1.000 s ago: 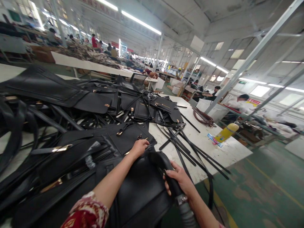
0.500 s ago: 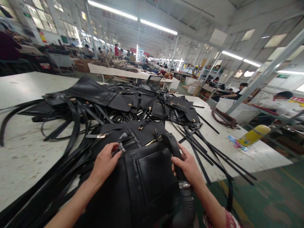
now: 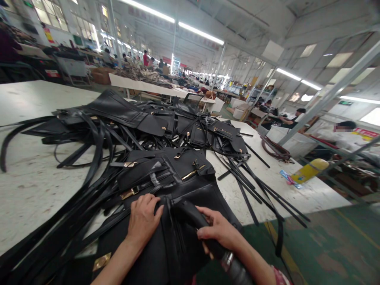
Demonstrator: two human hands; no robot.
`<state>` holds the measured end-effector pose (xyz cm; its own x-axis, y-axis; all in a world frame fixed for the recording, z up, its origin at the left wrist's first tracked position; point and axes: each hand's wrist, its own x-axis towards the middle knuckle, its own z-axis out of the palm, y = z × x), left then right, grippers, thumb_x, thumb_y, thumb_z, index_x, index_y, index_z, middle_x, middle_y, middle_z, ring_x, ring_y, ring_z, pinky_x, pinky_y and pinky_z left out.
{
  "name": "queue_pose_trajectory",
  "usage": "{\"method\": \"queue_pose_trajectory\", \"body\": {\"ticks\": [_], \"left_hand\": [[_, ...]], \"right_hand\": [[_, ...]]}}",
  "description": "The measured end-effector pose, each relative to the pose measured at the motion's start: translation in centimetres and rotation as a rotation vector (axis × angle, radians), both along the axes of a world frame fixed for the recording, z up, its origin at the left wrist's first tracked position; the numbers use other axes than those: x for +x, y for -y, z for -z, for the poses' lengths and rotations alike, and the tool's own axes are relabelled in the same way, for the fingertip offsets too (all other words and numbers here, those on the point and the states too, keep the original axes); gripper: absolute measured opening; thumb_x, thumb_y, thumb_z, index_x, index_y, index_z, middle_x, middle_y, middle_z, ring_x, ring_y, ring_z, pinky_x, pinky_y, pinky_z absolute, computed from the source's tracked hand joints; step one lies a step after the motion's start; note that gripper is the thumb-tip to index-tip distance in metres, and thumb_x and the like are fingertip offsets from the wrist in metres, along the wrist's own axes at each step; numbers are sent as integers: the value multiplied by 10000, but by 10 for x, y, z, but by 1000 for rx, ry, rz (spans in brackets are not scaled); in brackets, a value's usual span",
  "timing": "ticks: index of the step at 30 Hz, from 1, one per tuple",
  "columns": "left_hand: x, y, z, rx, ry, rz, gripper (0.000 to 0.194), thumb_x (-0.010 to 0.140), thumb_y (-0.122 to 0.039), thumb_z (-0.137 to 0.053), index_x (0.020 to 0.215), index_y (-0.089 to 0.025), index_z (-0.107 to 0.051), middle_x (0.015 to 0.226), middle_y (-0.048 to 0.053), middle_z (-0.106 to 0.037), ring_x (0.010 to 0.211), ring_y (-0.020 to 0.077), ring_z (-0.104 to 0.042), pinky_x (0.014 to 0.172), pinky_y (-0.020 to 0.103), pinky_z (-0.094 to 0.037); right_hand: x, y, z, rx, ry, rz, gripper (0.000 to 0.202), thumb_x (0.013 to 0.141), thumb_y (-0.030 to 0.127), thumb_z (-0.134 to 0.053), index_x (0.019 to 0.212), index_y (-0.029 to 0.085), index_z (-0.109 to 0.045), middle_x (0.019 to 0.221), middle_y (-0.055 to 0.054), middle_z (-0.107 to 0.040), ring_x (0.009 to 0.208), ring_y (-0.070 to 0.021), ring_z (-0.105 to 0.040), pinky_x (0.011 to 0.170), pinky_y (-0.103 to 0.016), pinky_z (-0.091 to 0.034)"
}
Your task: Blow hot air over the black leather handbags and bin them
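Note:
In the head view my right hand (image 3: 219, 231) is wrapped round a black hose nozzle (image 3: 190, 213), with its tip against the black leather bag panel (image 3: 151, 257). A ribbed hose (image 3: 237, 273) runs from the nozzle's metal clamp toward me. My left hand (image 3: 144, 217) grips the panel's upper edge with curled fingers, just left of the nozzle tip. Part of its grip is hidden. Just beyond lies another black bag piece (image 3: 192, 162) with gold buckles, a gold zip and a plastic-wrapped fitting (image 3: 154, 178).
Black bag pieces (image 3: 118, 109) and long straps (image 3: 92, 158) heap over the white table (image 3: 26, 190). On the right are a yellow cylinder (image 3: 310, 171), a blue-and-white packet (image 3: 289, 178) and coiled brown straps (image 3: 274, 150). Co-workers sit farther off at the right.
My left hand has left the plastic-wrapped fitting and moved down onto the panel's edge. My right hand has swung the nozzle left and down, laying its tip on the panel.

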<state>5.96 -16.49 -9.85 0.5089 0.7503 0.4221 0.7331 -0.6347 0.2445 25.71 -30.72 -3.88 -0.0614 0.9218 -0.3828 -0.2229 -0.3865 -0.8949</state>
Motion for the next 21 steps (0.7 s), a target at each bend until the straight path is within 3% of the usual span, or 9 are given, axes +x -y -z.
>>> {"method": "queue_pose_trajectory", "body": {"ticks": [6,11,15,19,21], "left_hand": [[3,1,1,15,-73,-51,293,810,-314,-446,1015,-133,-550,1002,113,-580,936,236,-499,806,362,-352],[7,-2,-4,-88,-137,-123,426,795,-402,-420,1081,-105,-528,1039,143,-564,976,277,-483,813,390,-350],[8,-19,-12,-403,-9,-116,364,732,-444,-473,927,-160,-590,888,70,-609,846,239,-549,731,323,-377],[8,-31,-13,-841,262,-6,268,605,-433,-588,625,-166,-591,571,-19,-568,602,177,-548,563,238,-359],[8,-29,-11,-1003,419,21,262,551,-405,-631,586,-149,-590,533,-28,-560,559,163,-530,535,229,-359]], "right_hand": [[-10,-50,11,125,123,23,675,622,217,-677,1246,225,-421,671,20,-586,365,-120,-531,297,-199,-445],[-18,-37,9,245,159,216,708,658,226,-668,1295,250,-359,691,26,-588,391,-97,-514,322,-185,-439],[-1,0,-1,209,110,274,685,691,232,-645,1299,216,-332,600,38,-569,355,-106,-503,319,-193,-434],[12,33,-2,154,29,203,692,680,210,-653,1297,222,-339,729,-18,-609,388,-116,-536,315,-191,-434],[14,42,3,119,-37,141,708,664,188,-664,1296,219,-346,778,-42,-615,410,-123,-555,317,-184,-437]]}}
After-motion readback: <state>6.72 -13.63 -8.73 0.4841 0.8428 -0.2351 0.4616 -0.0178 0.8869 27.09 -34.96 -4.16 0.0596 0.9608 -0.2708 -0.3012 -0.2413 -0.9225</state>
